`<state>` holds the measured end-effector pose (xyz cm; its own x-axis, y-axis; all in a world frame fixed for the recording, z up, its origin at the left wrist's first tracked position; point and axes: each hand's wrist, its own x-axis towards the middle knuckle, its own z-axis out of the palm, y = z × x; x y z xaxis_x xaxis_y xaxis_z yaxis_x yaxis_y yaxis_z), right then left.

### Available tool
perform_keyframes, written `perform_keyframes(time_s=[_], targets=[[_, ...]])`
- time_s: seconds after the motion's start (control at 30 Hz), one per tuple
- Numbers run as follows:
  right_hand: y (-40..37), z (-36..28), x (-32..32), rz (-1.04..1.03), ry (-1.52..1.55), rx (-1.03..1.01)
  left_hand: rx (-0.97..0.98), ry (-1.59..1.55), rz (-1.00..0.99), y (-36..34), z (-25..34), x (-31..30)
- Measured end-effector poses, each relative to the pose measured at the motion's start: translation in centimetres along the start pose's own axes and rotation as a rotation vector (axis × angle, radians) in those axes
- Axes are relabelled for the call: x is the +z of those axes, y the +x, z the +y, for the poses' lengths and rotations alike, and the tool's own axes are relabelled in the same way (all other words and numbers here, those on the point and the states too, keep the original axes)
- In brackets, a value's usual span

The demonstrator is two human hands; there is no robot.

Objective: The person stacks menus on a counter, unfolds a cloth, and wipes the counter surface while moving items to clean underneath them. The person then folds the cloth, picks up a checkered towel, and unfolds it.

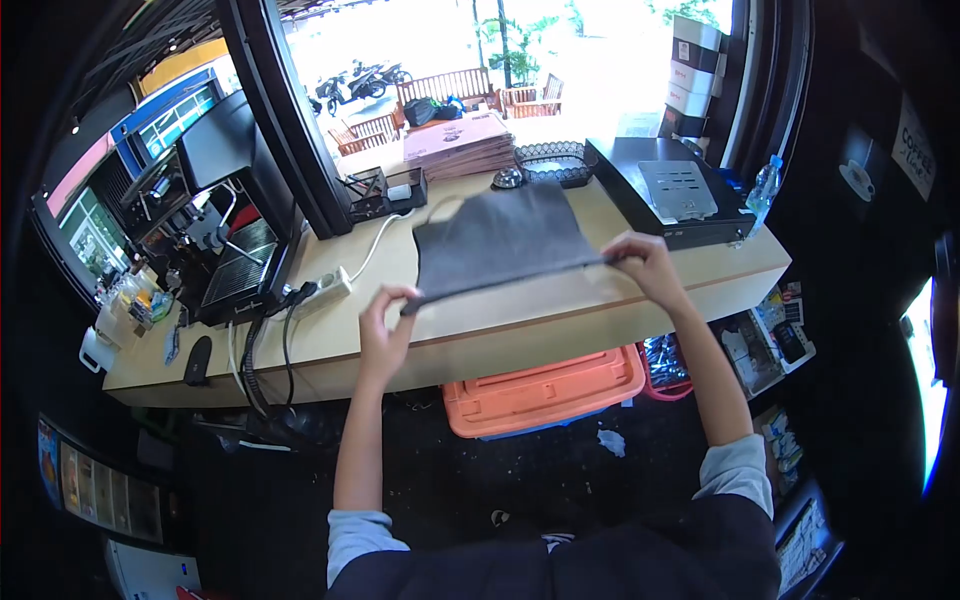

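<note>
A dark cloth (505, 240) with a thin loop at its far left corner is stretched over the light wooden counter (480, 345). My left hand (385, 330) pinches its near left corner. The near right corner is pinched in my right hand (645, 265), fingers bent over the edge. Between the two hands the near edge runs nearly straight, and the far part of the cloth reaches toward the middle of the counter.
An espresso machine (235, 220) stands left, near a power strip (325, 285) with cables. Beyond the cloth are stacked pink boxes (455, 145) and a wire basket (555, 160). A black cash drawer (670, 195) and a water bottle (765, 190) sit right. Below is an orange bin (545, 390).
</note>
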<state>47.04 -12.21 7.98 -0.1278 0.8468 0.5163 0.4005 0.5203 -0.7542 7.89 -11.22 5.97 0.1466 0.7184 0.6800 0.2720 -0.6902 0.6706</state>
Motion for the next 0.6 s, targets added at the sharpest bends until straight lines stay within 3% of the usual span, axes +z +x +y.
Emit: perform_keyframes(time_s=[0.07, 0.13, 0.2, 0.27, 0.33, 0.37, 0.47, 0.53, 0.6], targets=[[-3.0, 3.4, 1.6, -0.033, 0.039, 0.104, -0.169, 0.048, -0.133, -2.7, -1.5, 0.3], [-5.3, 5.2, 2.8, -0.115, 0.184, 0.337, -0.229, 0.053, -0.218, -4.5, -2.8, 0.3], [-5.9, 5.8, 3.3, -0.131, 0.232, 0.369, -0.406, -0.034, -0.308, -5.3, -3.5, 0.2], [-4.7, 6.6, 3.4, -0.137, 0.281, 0.383, -0.328, -0.032, -0.284, -4.7, -4.8, 0.1], [-2.4, 6.9, 3.3, -0.162, 0.119, 0.376, -0.507, 0.019, -0.227, -3.4, -5.0, 0.1], [-0.9, 6.8, 3.7, -0.119, 0.157, 0.297, -0.454, -0.003, -0.159, -3.1, -7.0, 0.5], [3.6, 7.9, 4.7, -0.097, 0.127, 0.335, -0.486, 0.045, -0.055, -0.6, -9.2, 1.2], [5.6, 9.3, 5.4, -0.164, 0.108, 0.315, -0.52, 0.167, -0.073, 0.6, -9.6, 1.5], [6.4, 10.8, 6.5, -0.016, -0.206, 0.11, -0.082, 0.798, -0.056, 1.3, -9.8, 2.0]])
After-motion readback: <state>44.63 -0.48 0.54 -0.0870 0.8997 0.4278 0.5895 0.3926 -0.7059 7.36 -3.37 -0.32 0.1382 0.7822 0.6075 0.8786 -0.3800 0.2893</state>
